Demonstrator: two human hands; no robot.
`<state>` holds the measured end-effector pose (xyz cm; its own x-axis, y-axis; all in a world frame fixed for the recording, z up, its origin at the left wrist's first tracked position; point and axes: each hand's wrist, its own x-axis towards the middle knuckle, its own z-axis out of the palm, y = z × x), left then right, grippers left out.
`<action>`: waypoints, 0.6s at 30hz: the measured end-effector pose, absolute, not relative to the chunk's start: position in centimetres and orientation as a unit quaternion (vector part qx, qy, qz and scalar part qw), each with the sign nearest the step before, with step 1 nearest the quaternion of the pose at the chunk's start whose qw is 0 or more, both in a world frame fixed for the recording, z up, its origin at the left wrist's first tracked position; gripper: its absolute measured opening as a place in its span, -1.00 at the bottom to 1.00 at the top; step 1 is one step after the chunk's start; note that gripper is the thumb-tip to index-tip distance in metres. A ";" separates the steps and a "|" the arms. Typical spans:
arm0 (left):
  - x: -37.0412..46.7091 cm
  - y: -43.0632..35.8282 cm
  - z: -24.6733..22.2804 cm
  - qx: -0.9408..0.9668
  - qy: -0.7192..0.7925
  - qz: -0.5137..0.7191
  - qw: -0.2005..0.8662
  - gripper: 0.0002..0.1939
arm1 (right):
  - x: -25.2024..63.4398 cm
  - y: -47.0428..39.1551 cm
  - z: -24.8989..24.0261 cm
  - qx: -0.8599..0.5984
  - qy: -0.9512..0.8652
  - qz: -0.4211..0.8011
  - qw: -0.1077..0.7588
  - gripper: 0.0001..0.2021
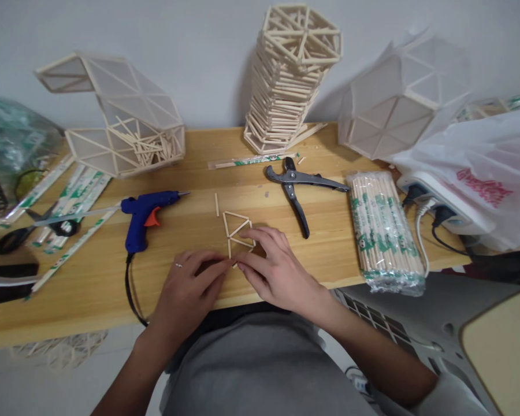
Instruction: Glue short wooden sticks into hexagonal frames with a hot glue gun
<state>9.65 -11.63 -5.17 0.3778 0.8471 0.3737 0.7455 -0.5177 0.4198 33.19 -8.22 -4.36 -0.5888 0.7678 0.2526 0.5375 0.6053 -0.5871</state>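
A small frame of short wooden sticks (236, 215) joined in triangles lies flat on the wooden table (190, 231). My left hand (195, 283) is at the frame's lower left, its fingertips closed at the lower corner. From the right, my right hand (277, 266) reaches over the frame, with thumb and index finger at the same corner and other fingers on its right side. Part of the frame is hidden under my right hand. One loose short stick (217, 204) lies just above and left of the frame.
A blue glue gun (145, 216) lies left, black cutters (291, 179) right of centre. Wrapped chopsticks (383, 225) and a power strip (442, 202) are at the right. Behind stand a stick tower (286, 92) and two paper-covered frames (134, 110). Scissors (34, 228) lie far left.
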 end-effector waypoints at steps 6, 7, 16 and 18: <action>9.9 -11.6 -5.1 0.817 0.490 0.287 0.098 -0.78 | 33.1 -8.2 -4.4 -0.379 -0.859 0.232 0.254 -0.79; 9.9 -11.6 -5.0 0.818 0.487 0.288 0.100 -0.78 | 33.1 -8.2 -4.5 -0.380 -0.857 0.235 0.257 -0.78; 5.2 -10.6 -2.2 0.614 0.722 0.316 -0.031 -0.82 | 33.3 -7.8 -5.0 -0.410 -0.773 0.306 0.375 -0.67; 3.9 -9.4 -1.8 0.568 0.780 0.263 -0.023 -0.71 | 33.3 -7.7 -5.1 -0.415 -0.769 0.311 0.375 -0.68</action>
